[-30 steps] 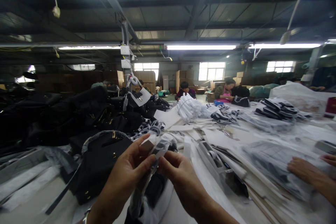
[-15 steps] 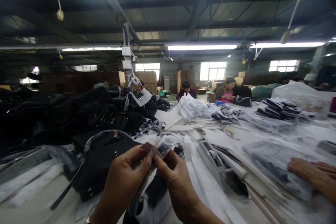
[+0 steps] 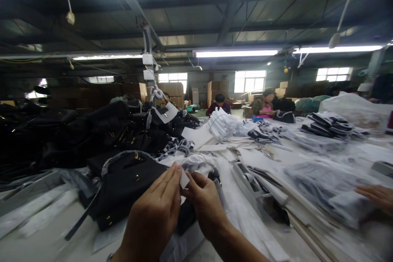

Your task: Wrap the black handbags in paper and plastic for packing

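My left hand [image 3: 153,208] is closed in the lower middle of the view, its fingers pressed together against a small card [image 3: 184,179]. A pale face of the card shows between my hands. My right hand [image 3: 204,200] pinches the card's right side between thumb and fingers. Just left of my hands lies a black handbag [image 3: 125,186] with gold-coloured fittings and a wrapped handle. Beneath my wrists are dark material and clear plastic, partly hidden by my hands.
Black bags [image 3: 61,131] are heaped at the left. A grey tape dispenser [image 3: 245,176] lies right of my hands, beside white strips [image 3: 236,208]. A co-worker's hand [image 3: 376,194] is at the right edge near plastic-wrapped pieces [image 3: 325,188]. Rolled white tubes [image 3: 224,125] stand farther back.
The card has turned from a brown face to a pale one, and my left fingers have straightened against it. The co-worker's hand at the right has drawn back toward the edge.
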The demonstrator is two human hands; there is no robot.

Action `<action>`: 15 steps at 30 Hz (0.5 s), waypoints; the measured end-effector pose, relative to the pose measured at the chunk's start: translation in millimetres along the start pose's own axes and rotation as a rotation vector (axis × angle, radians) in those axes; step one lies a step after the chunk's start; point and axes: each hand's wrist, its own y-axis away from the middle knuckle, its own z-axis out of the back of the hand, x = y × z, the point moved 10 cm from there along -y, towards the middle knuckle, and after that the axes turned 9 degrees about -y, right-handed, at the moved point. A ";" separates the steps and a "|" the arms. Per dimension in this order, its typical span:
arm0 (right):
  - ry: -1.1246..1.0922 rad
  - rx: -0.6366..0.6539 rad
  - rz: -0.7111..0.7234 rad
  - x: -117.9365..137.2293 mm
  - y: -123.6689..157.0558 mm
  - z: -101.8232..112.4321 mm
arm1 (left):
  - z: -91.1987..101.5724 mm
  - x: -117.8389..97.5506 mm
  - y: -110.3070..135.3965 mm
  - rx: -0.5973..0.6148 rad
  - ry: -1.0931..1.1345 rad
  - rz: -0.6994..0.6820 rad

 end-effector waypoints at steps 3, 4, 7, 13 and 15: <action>-0.041 0.000 0.015 6.4 3.9 -0.5 | -9.5 0.4 9.7 0.037 -0.087 -0.031; -0.019 0.020 0.029 10.2 5.8 -3.2 | -11.2 2.1 11.8 0.047 -0.092 -0.026; 0.120 0.090 0.052 19.5 10.9 -12.7 | -11.2 6.9 13.4 0.069 -0.027 0.002; 0.211 0.023 0.032 23.4 10.7 0.7 | -5.7 31.2 0.6 0.185 0.220 0.222; 0.232 0.011 0.023 21.2 8.0 7.1 | -14.2 47.9 -1.7 0.276 0.301 0.387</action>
